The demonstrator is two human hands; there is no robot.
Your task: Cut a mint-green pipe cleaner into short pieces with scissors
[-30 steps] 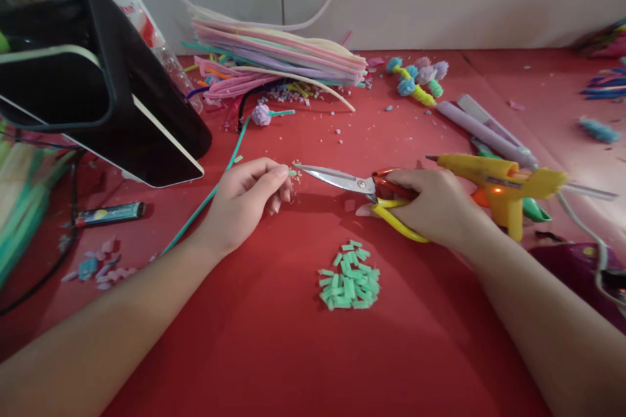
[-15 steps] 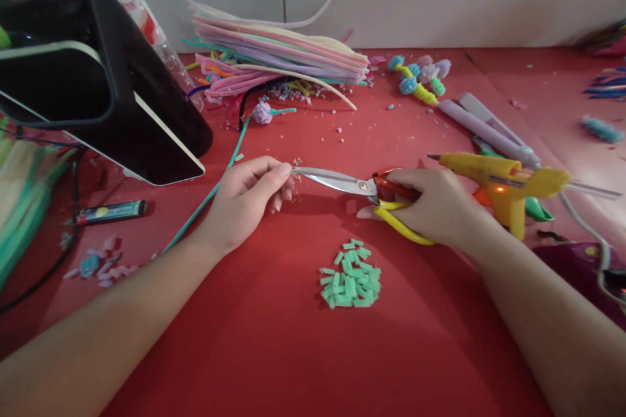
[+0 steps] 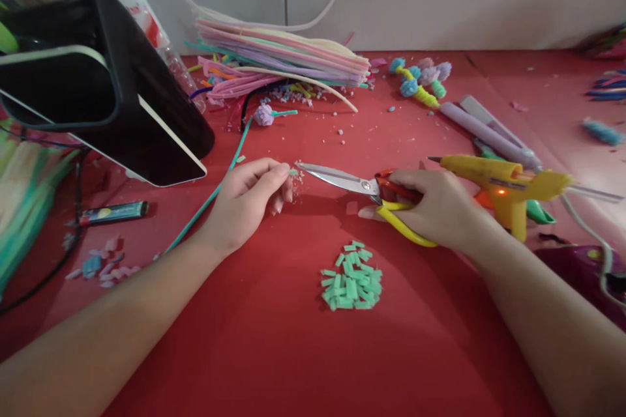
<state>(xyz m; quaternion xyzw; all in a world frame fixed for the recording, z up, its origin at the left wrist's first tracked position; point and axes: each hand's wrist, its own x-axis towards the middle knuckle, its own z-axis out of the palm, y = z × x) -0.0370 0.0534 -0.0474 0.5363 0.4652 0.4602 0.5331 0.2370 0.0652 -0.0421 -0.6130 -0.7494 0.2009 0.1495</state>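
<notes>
Barely a shift since a second ago, the scissors (image 3: 342, 178) nudging slightly rightward; left hand (image 3: 244, 202) pinches a green stem (image 3: 215, 194) at the blade tips; right hand (image 3: 430, 208) grips the handles, above the pile of green pieces (image 3: 351, 284).

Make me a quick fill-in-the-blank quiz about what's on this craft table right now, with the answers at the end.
1. The right hand holds a pair of ____ with yellow and red handles.
2. The left hand pinches a short stub of ____ pipe cleaner.
3. The pile of cut pieces lies on a ____ table cover.
4. The glue gun beside the right hand is ____.

Answers: scissors; green; red; yellow
</notes>
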